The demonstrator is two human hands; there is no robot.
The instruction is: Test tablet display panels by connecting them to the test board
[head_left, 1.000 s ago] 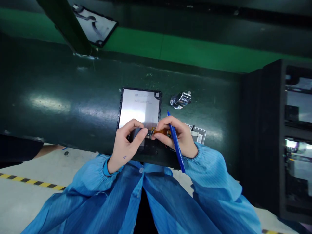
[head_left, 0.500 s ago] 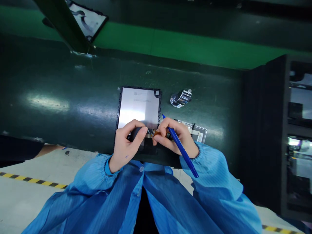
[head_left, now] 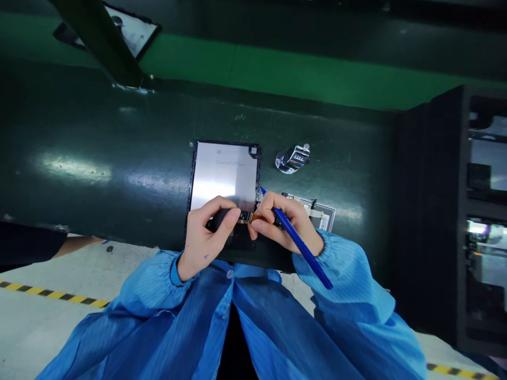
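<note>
A flat display panel [head_left: 222, 174] with a silver back film and black edges lies on the dark green bench, its lower part under my hands. My left hand [head_left: 208, 236] pinches a dark strip at the end of a flex cable [head_left: 245, 217] over the panel. My right hand [head_left: 287, 224] pinches the orange part of that cable, and a blue plastic pry stick [head_left: 303, 245] also rests in its fingers. The fingers hide most of the orange flex and the panel's lower edge.
A chrome tally counter [head_left: 293, 160] and a small framed board with a white ribbon [head_left: 321, 216] lie on the green bench [head_left: 99, 153] right of the panel. A black rack [head_left: 431, 211] stands at right. A co-worker's forearm [head_left: 75, 246] shows at left.
The blue stick has swung from steep to slanting, its lower end further right. My hands have drawn closer, covering more of the orange flex. The view has drifted slightly.
</note>
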